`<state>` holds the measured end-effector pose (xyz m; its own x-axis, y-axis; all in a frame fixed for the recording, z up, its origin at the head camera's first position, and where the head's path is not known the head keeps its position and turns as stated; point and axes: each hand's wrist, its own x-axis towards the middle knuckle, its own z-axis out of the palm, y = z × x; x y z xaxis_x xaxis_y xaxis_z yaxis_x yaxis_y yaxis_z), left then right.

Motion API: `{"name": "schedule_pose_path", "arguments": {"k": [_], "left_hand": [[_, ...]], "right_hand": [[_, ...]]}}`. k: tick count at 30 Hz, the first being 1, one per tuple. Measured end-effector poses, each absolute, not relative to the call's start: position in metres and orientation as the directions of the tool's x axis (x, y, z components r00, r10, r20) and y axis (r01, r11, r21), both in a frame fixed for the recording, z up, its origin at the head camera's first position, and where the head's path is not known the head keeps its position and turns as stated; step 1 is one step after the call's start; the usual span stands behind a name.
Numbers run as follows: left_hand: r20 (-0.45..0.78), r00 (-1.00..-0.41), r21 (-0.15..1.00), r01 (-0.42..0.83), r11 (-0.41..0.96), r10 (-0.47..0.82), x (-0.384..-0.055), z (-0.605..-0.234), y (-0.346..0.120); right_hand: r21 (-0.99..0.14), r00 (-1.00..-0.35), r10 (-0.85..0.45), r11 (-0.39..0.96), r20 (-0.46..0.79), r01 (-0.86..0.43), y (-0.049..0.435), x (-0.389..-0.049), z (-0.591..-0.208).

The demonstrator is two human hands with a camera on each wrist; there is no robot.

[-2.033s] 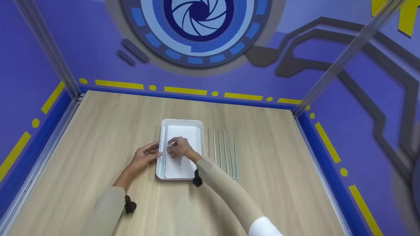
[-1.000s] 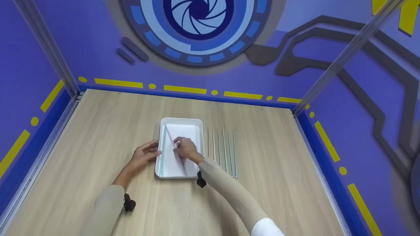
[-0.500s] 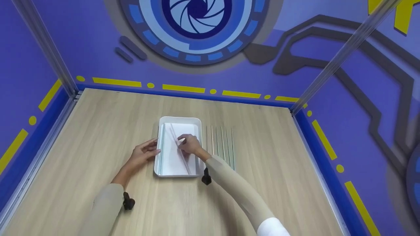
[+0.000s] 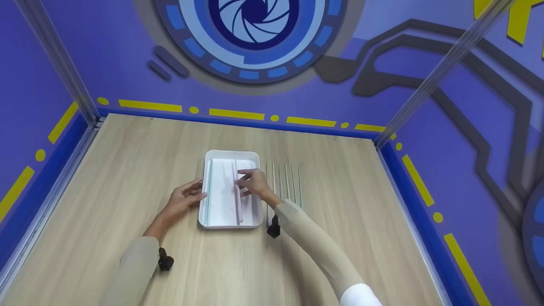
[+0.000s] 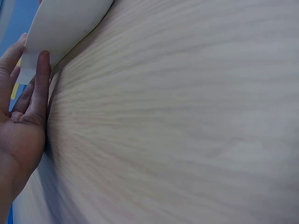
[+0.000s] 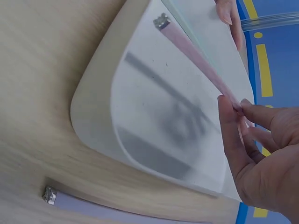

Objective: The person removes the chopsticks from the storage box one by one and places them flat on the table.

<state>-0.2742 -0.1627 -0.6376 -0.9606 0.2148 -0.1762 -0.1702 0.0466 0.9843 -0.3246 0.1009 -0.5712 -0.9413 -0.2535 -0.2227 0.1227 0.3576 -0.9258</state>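
Note:
My right hand (image 4: pixel 253 182) pinches a thin pink stick (image 6: pixel 196 58) between thumb and fingertips. It has a silvery end and is held over the right half of a white rectangular tray (image 4: pixel 231 225), its shadow falling on the tray floor in the right wrist view. Along the tray's left side lies a pale green stick (image 4: pixel 209 193). My left hand (image 4: pixel 182 202) rests against the tray's left wall with fairly straight fingers; the left wrist view shows its fingertips (image 5: pixel 43 58) on the outer side of the white wall.
To the right of the tray, several thin sticks (image 4: pixel 286 178) lie parallel on the wooden table (image 4: pixel 148 144), partly hidden by my right sleeve (image 4: pixel 314 238). One pale lilac stick (image 6: pixel 107 213) with a silvery end lies beside the tray. Blue-purple panels (image 4: pixel 276 97) enclose the table.
My right hand has drawn the pink stick from beside the pale green one toward the tray's right. The stick slanted on the way and now runs nearly straight front to back. Left hand stays.

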Motion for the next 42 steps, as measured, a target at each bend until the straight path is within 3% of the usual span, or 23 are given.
{"name": "schedule_pose_path", "arguments": {"k": [26, 42], "left_hand": [[-0.187, -0.962, 0.982, -0.179, 0.057, 0.201, -0.276, -0.638, -0.164], [-0.189, -0.964, 0.982, -0.181, 0.057, 0.188, -0.275, -0.639, -0.163]], "right_hand": [[-0.935, -0.946, -0.215, 0.312, -0.241, 0.167, 0.164, -0.329, -0.556], [-0.922, -0.964, -0.092, 0.327, -0.250, 0.208, 0.220, -0.325, -0.551]]}}
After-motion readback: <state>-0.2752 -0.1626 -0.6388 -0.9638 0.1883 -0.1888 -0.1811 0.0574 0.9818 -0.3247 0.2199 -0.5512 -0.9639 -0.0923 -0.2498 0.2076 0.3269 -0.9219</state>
